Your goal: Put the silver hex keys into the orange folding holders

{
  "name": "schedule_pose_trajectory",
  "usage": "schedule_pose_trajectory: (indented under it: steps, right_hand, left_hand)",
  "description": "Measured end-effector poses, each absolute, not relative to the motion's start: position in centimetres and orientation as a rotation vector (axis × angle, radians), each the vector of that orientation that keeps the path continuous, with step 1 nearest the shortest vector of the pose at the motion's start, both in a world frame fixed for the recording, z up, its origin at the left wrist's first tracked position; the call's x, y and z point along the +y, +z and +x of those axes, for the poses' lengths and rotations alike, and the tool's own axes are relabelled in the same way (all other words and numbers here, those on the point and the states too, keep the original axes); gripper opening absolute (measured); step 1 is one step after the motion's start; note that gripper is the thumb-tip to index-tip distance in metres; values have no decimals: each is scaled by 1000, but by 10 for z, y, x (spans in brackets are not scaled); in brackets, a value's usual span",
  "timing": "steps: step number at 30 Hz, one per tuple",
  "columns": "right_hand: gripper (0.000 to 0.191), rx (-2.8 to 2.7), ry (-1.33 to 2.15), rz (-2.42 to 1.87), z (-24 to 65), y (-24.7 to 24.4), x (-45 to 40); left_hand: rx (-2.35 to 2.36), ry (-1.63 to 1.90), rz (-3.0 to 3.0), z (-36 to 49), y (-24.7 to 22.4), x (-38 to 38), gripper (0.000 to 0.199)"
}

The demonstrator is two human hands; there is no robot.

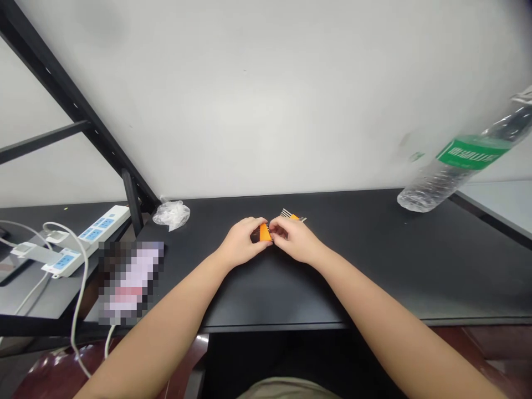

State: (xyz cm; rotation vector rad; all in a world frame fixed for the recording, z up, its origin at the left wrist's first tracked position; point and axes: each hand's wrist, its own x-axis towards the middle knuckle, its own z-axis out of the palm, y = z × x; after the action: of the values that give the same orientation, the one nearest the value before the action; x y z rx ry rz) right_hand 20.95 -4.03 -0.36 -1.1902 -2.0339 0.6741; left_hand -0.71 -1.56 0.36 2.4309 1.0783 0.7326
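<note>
My left hand (244, 242) grips a small orange piece (265, 232) between thumb and fingers, just above the black tabletop. Thin dark prongs show at its right side, where my right hand (294, 239) has its thumb and fingertips pinched together. Whatever those right fingertips hold is too small and hidden to name. Behind the right hand lies a second orange piece (295, 217) with thin metal-looking rods sticking out, partly covered by the fingers.
A crumpled clear plastic bag (172, 214) lies by the wall. A clear bottle with a green label (465, 155) stands at the right. On the left are a white power strip (89, 238), a blurred-out phone (133, 280) with a cable, and a black metal frame (83, 105).
</note>
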Motion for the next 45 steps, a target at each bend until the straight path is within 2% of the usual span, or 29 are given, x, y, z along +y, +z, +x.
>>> schedule_pose_trajectory:
  steps: [5,12,15,26,30,37,45]
  right_hand:
    - [13,-1905,770,-1253,199,-7,-41]
    - [22,-1886,464,-1539,223,-17,-24]
    - [16,-1973,433,-1614,235,-19,-17]
    - [10,-2315,486,-1449,228,-12,-31]
    - [14,-2218,446,-1383,223,-6,-35]
    - [11,-1929,696,-1208,205,-4,-37]
    - [16,-1877,636,-1327,198,-10,-34]
  left_hand:
    - [1080,681,2438,-5,4,-16,36]
    - [1304,619,2468,-13,-6,-5,36]
    - [1324,622,2445,-16,-6,-2,39]
    - [1258,647,2408,-15,-4,-6,43]
    - [1195,681,2407,-13,-3,-8,44]
    - [1071,706,2405,-5,2,-13,40]
    - [1128,628,2496,-3,1,-13,38]
